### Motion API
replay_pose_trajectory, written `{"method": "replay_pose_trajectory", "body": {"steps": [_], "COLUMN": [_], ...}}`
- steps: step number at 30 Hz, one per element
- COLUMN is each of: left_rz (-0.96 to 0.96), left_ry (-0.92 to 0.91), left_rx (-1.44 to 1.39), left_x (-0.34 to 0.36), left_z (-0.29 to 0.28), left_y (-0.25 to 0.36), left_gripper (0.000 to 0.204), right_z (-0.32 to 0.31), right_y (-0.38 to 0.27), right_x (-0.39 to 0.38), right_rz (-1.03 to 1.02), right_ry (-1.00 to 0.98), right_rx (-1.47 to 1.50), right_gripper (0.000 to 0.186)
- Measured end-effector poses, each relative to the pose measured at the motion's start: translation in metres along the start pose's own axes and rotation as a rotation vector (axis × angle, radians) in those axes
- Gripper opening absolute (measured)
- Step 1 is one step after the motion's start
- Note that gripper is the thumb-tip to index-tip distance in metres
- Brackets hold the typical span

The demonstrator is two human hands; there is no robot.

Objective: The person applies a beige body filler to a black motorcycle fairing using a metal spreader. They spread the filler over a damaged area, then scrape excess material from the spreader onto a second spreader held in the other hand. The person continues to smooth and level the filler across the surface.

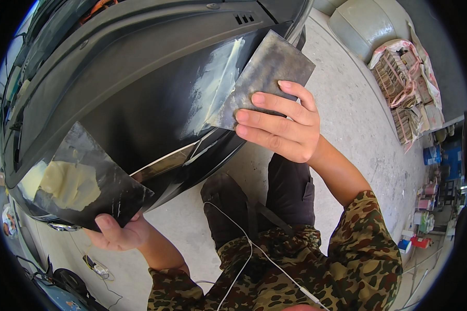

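My left hand (pixel 117 232) grips the lower edge of a dark, flat mixing board (pixel 111 181), thumb on top. A thick patch of cream-coloured body filler (pixel 75 184) sits on that board. In my right hand (pixel 285 124) is a thin grey rectangular filler spreader (pixel 272 75), with several fingers laid across its face. The spreader's left edge lies along or just over a streaky pale smear of filler (pixel 218 85) on the black car panel (pixel 135 114); whether it touches cannot be told. Part of the panel is hidden behind the spreader.
A pale trim strip (pixel 166 161) runs along the panel's near edge. My legs stand on the concrete floor (pixel 342 135), and a white cable (pixel 251 241) hangs across my camouflage shirt. At right are an open sack (pixel 404 88) of stacked pieces and assorted supplies (pixel 425 207).
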State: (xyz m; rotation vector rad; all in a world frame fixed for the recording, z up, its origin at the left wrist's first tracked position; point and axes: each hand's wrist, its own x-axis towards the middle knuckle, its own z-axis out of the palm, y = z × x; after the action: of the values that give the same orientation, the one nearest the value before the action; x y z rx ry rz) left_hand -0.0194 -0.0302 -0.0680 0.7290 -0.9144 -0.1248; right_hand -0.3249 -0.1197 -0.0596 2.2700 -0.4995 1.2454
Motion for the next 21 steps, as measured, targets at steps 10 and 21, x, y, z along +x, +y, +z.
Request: {"method": "replay_pose_trajectory", "body": {"steps": [10, 21], "left_rz": [-0.01, -0.005], "left_ry": [0.034, 0.02], "left_rx": [0.059, 0.114], "left_x": [0.001, 0.001], "left_z": [0.007, -0.008], "left_y": [0.004, 0.001], "left_gripper": [0.048, 0.045], "right_z": [-0.002, 0.001], "right_y": [0.007, 0.007], "right_x": [-0.02, -0.023], "right_rz": [0.006, 0.026], "right_ry": [0.037, 0.079], "right_rx": [-0.047, -0.069], "right_gripper": [0.022, 0.024]}}
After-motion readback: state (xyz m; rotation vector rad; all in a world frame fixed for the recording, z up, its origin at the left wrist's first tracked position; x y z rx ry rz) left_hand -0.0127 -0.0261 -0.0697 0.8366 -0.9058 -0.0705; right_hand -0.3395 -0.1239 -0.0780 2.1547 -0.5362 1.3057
